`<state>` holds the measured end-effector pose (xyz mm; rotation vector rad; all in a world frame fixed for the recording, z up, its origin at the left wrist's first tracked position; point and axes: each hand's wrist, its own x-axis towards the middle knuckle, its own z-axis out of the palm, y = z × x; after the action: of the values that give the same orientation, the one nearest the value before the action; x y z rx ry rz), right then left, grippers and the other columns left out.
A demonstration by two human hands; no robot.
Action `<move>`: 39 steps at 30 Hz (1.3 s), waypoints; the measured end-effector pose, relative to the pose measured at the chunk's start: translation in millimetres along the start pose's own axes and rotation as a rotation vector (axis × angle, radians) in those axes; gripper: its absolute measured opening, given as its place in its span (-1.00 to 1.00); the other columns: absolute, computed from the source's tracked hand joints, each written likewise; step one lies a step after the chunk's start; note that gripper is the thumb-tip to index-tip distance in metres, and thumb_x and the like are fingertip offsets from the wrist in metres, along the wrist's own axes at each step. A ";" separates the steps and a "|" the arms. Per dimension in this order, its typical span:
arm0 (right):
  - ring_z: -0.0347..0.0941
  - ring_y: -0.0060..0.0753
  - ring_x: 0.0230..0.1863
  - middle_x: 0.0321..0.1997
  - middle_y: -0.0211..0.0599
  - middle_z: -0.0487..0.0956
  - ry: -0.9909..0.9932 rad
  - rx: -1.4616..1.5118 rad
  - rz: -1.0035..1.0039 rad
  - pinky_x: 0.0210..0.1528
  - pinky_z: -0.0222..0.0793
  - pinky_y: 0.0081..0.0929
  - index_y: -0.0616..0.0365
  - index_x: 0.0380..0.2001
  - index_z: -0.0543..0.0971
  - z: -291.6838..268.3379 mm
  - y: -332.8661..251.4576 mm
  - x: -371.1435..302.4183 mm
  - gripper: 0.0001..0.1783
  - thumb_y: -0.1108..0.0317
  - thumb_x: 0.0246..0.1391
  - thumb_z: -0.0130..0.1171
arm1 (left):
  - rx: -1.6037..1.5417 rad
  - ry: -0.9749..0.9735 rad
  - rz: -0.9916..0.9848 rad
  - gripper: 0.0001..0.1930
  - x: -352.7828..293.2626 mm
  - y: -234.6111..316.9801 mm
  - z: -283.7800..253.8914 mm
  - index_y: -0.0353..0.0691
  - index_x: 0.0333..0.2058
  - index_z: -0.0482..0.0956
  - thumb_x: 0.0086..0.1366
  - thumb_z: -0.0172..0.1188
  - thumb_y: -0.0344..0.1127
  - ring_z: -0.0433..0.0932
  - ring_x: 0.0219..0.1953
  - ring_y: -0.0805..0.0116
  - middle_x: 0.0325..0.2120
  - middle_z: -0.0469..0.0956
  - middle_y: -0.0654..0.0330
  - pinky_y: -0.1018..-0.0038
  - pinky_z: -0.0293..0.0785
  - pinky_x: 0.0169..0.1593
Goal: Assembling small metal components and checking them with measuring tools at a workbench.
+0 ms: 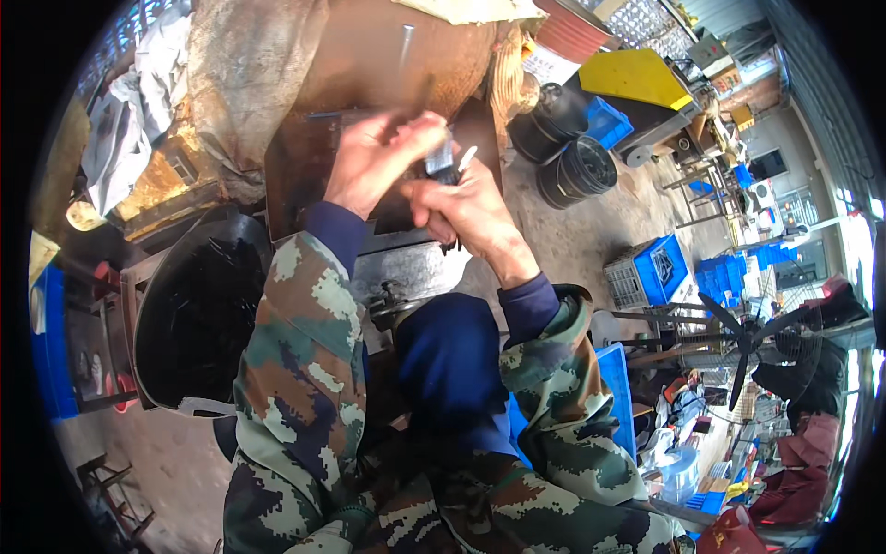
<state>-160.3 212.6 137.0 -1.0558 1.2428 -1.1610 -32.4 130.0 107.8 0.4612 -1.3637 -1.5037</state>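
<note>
R hand [475,212] is curled in tight around a small dark-grey blocky piece [441,164], w/ a little white bit [468,158] poking up right next to it, can't tell what that is tbh. L hand [378,157] is up close on the other side, fingers bent in & pretty blurry, so can't tell if it's gripping the piece too or just beside it. There's also a blurred dark upright streak just above the fingers, too smeared to ID.

Both hands are over a grey metal machine block [406,272], in front of a rusty brown metal panel [369,51] w/ a thin shiny rod-like thing [406,42] on it. Sleeves [305,342] are camo w/ navy cuffs.

Off to the L, near the arm: a big black open tub [251,242] w/ thin dark pcs inside, hard to make out. R side has two black buckets [577,173] on a concrete floor [554,249], a blue plastic bin [607,120] just behind them near a bright yellow panel [637,78], then a blue-and-grey crate [646,272] & a big black-bladed fan [743,342] further over.
</note>
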 end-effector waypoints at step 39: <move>0.52 -0.29 -0.27 -0.20 -0.24 0.59 0.436 -1.232 0.541 -0.31 0.43 -0.42 0.12 -0.11 0.58 -231.0 24.0 -508.5 -0.72 0.27 0.13 0.14 | 0.090 -0.052 -0.368 -0.62 15.1 -93.8 23.2 -0.21 0.01 0.59 0.43 -0.06 -0.12 0.03 -0.69 0.74 -0.52 0.33 0.45 0.73 -0.13 -0.61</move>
<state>-377.3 727.0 165.9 -1.1765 2.5274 -0.0856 -96.3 114.9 35.3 0.7677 -1.4463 -1.7643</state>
